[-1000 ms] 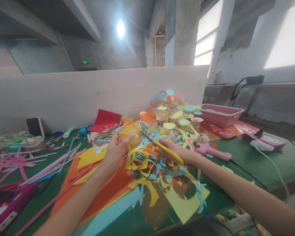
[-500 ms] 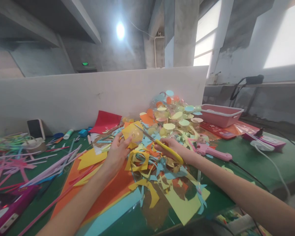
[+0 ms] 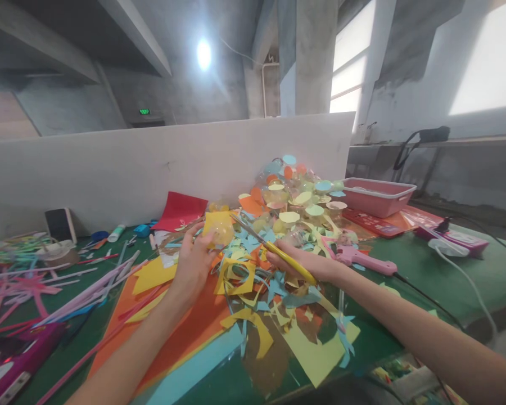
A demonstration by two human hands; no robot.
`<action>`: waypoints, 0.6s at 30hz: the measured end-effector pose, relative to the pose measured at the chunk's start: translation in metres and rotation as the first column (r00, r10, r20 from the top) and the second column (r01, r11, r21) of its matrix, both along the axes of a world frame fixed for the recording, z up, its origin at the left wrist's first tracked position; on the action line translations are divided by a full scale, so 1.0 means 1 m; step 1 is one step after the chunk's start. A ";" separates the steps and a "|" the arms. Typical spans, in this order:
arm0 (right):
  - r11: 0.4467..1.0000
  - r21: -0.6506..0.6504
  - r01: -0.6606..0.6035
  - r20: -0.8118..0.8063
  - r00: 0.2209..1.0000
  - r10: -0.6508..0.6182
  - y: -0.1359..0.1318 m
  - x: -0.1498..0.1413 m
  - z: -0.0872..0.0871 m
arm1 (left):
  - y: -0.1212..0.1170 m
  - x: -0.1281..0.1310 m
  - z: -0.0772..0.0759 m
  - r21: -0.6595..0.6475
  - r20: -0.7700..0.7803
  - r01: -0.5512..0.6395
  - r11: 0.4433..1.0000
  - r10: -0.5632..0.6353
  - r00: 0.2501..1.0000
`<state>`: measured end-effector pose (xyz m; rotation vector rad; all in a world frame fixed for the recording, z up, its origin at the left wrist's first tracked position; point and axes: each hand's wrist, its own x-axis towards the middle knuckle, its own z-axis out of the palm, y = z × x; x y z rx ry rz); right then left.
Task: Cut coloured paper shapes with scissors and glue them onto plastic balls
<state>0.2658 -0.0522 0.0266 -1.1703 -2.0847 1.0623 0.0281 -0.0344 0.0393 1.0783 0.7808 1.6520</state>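
My left hand point(image 3: 194, 257) pinches a piece of yellow paper point(image 3: 215, 218) with a clear, rounded plastic piece point(image 3: 223, 233) against it. In my right hand point(image 3: 303, 260) is a pair of scissors point(image 3: 290, 262) with yellow handles, its blades pointing up and left toward the paper's right edge. The blades look slightly parted and show a small gap to the paper. Beneath both hands lie paper scraps, among them a yellow sheet with a round hole point(image 3: 236, 277). Behind them rises a heap of clear rounded pieces with coloured paper discs point(image 3: 289, 217).
A pink glue gun point(image 3: 369, 260) lies right of my right hand, its cord trailing forward. Farther back stands a pink basket point(image 3: 377, 198). Orange sheets point(image 3: 152, 332) and yellow sheets point(image 3: 156, 274) lie at left, beside pink strips point(image 3: 29, 287). A white panel point(image 3: 130, 169) borders the table's back.
My left hand has drawn slightly left with the yellow paper and clear piece, and the paper has turned. The scissors, earlier overlapping the paper's edge, now sit apart from it.
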 end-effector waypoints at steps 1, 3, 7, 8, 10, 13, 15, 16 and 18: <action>1.000 0.003 -0.003 0.002 1.000 0.003 0.000 0.000 0.000 | 0.000 0.001 -0.001 0.003 -0.027 -0.002 1.000 0.002 1.000; 1.000 0.021 -0.018 0.010 1.000 0.018 0.000 0.000 0.001 | -0.001 0.002 -0.002 0.013 -0.086 0.006 1.000 -0.005 0.996; 0.998 0.055 -0.037 0.021 0.999 0.036 -0.001 -0.001 0.003 | -0.002 0.003 -0.004 0.030 -0.130 0.046 0.998 -0.041 0.991; 0.998 0.055 -0.040 0.017 0.999 0.039 -0.001 -0.002 0.004 | -0.002 0.003 -0.004 0.031 -0.136 0.064 0.997 -0.059 0.989; 0.998 0.047 -0.046 0.004 0.999 0.045 -0.001 -0.002 0.003 | -0.002 0.002 -0.004 0.029 -0.152 0.090 0.996 -0.084 0.985; 0.998 0.015 -0.065 -0.042 0.997 0.065 0.001 -0.002 0.001 | -0.002 0.001 -0.005 0.029 -0.173 0.096 0.995 -0.089 0.981; 0.996 -0.006 -0.085 -0.075 0.994 0.084 0.002 -0.002 -0.001 | -0.001 0.001 -0.006 0.030 -0.178 0.096 0.995 -0.090 0.980; 0.995 -0.013 -0.098 -0.086 0.992 0.096 0.003 -0.002 -0.001 | -0.001 0.001 -0.006 0.027 -0.181 0.099 0.995 -0.092 0.979; 0.994 -0.014 -0.112 -0.090 0.990 0.110 0.004 -0.003 -0.001 | -0.001 0.001 -0.006 0.020 -0.180 0.099 0.995 -0.094 0.979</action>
